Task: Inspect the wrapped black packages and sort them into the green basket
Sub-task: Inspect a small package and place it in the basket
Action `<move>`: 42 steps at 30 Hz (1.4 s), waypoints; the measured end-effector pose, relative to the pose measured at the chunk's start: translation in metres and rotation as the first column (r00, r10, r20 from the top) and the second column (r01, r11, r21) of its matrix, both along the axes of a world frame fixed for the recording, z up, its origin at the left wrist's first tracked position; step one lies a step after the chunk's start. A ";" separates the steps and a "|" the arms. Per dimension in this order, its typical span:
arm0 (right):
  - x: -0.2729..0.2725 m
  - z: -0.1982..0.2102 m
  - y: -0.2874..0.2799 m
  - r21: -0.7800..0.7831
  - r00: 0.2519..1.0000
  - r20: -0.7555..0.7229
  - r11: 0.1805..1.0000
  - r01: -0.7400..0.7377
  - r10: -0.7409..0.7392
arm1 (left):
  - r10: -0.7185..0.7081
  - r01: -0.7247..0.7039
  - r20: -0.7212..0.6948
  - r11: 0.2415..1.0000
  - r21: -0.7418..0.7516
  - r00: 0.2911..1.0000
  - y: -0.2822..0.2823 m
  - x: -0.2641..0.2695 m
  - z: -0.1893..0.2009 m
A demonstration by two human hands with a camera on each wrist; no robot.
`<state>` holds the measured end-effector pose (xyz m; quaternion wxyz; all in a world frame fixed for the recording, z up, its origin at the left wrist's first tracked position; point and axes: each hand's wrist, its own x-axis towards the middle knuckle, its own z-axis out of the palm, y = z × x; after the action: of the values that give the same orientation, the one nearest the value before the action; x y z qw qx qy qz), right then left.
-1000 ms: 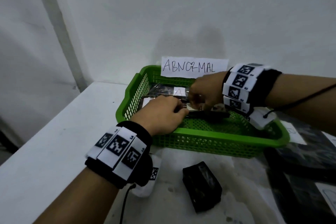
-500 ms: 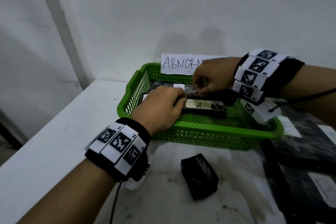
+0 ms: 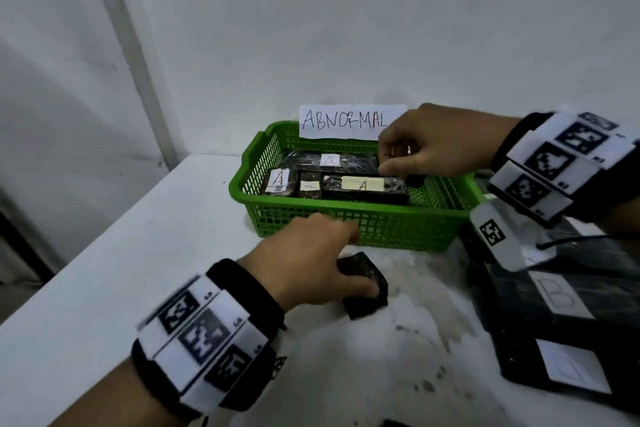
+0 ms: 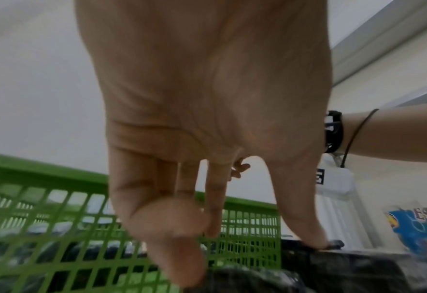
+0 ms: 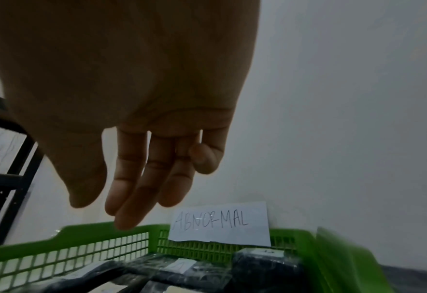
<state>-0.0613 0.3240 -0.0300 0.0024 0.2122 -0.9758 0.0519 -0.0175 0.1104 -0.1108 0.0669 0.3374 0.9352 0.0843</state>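
The green basket (image 3: 381, 213) holds several wrapped black packages labelled A, among them a long one (image 3: 363, 187) at the front and another (image 3: 329, 161) behind it. On the table just in front of the basket lies a small black package (image 3: 367, 284). My left hand (image 3: 349, 263) is down on it, fingers on its far side and thumb across its near side. In the left wrist view the thumb (image 4: 305, 228) and a fingertip touch the package (image 4: 358, 267). My right hand (image 3: 398, 159) hovers over the basket's right part, fingers (image 5: 132, 198) relaxed, holding nothing.
A paper sign reading ABNORMAL (image 3: 346, 121) stands on the basket's back wall, against the white wall. Larger black packages, one labelled B (image 3: 554, 298) and another with a white label (image 3: 571, 367), lie on the table at the right. The table's left edge runs diagonally.
Both hands let go of the long package, which now lies in the basket. My left hand came out of the basket down onto the small package on the table. My right hand lifted.
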 end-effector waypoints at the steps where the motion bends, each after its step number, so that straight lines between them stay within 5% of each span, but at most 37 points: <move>1: 0.010 -0.004 0.000 -0.037 1.000 0.017 0.999 0.000 0.001 | 0.008 -0.007 0.034 1.000 -0.028 0.999 0.002 0.004 -0.004; 5: 0.042 -0.016 -0.002 -0.096 0.995 0.095 0.995 -0.006 0.015 | 0.007 -0.007 -0.032 1.000 -0.012 0.999 0.008 0.007 -0.015; 10: 0.064 -0.031 -0.005 -0.299 0.988 0.154 0.954 0.016 0.032 | 0.049 -0.080 0.115 0.956 0.281 0.992 -0.007 0.005 -0.002; 15: 0.070 -0.043 -0.011 -0.665 0.991 0.130 0.745 0.056 0.042 | 0.027 -0.227 0.304 0.726 0.649 0.952 -0.023 -0.002 0.011; 19: 0.064 -0.049 -0.010 -0.663 1.000 0.001 0.748 0.014 -0.018 | -0.061 -0.352 0.444 0.517 0.780 0.894 -0.018 -0.006 0.019; 23: 0.055 -0.055 -0.015 -0.747 0.990 -0.091 0.665 0.003 -0.106 | -0.208 -0.423 0.541 0.426 0.800 0.815 -0.003 -0.015 0.022; 27: 0.052 -0.053 -0.010 -0.826 0.968 -0.131 0.563 0.011 -0.212 | -0.159 -0.371 0.465 0.407 0.835 0.871 0.010 -0.031 0.026; 33: 0.049 -0.030 0.003 -0.840 0.962 -0.150 0.543 -0.003 -0.227 | -0.244 -0.246 0.312 0.267 0.932 0.918 0.032 -0.051 0.039; 36: 0.048 -0.025 0.003 -0.914 0.955 -0.114 0.405 0.007 -0.274 | -0.246 -0.214 0.266 0.220 0.952 0.932 0.040 -0.053 0.041; 39: 0.046 -0.025 0.003 -0.959 0.957 0.029 0.263 0.108 -0.289 | -0.253 -0.184 0.247 0.248 0.951 0.935 0.041 -0.055 0.044; 42: 0.048 -0.025 0.001 -0.952 0.960 0.013 0.292 0.097 -0.279 | -0.257 -0.146 0.231 0.312 0.939 0.939 0.038 -0.052 0.047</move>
<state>-0.0134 0.3255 -0.0554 0.2076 0.0577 -0.7750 0.5941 -0.0694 0.1481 -0.0642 0.0190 0.3245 0.6674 0.6700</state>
